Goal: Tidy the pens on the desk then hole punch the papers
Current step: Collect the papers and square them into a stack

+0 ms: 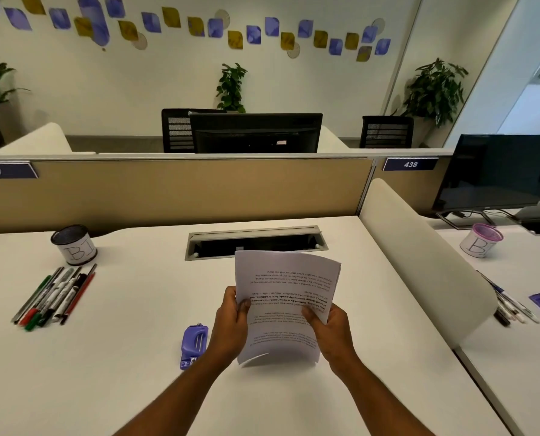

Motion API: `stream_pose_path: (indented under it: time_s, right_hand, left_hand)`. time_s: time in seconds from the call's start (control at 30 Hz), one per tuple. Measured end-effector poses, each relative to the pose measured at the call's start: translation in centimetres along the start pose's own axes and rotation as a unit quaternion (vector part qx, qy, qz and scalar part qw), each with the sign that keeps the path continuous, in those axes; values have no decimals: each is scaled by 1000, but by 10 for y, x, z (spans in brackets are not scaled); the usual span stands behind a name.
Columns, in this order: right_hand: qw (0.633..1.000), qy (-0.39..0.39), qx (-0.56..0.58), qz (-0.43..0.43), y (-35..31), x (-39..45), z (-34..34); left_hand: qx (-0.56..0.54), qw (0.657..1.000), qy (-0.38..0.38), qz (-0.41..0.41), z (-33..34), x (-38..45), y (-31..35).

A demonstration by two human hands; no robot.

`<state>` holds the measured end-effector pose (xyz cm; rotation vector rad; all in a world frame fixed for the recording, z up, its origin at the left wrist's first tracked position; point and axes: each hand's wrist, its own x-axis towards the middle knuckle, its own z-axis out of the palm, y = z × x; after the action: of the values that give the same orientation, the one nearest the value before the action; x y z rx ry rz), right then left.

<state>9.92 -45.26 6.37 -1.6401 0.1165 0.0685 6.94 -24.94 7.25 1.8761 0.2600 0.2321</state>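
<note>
- Both forearms reach in from the bottom edge; the left hand (234,313) and right hand (329,325) each pinch a side edge of the paper stack (286,305), thumbs on the printed face, fingers curled behind.
- Held upright above the white desk (105,357), the stack bows at its lower edge: light, floppy sheets that likely fan or slip unless squared and gripped firmly near the edge to be punched.
- Just left of it lies the purple hole punch (193,344).
- Pens (55,294) lie loose in a row far left, beside the mesh pen cup (73,244), so tidying looks undone.
</note>
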Motion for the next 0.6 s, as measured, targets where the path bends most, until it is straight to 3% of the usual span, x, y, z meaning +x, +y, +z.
stream_pose_path:
  time_s: [0.37,0.47,0.53,0.6]
  right_hand:
    - [1000,12,18,9,1,1,1]
    - [993,20,111,30,-6,5,0]
    - [978,6,201,52,-11,7,-1]
    - [954,-18,289,83,-14,9,-1]
  left_hand:
    - [-11,1000,-18,-2,-1,-3,-5]
    - [-40,997,56,-19,-5,-6,-6]
    - [-46,986,134,-89,-6,-4,-12]
    - [-134,966,150,-162,-7,-2,-17]
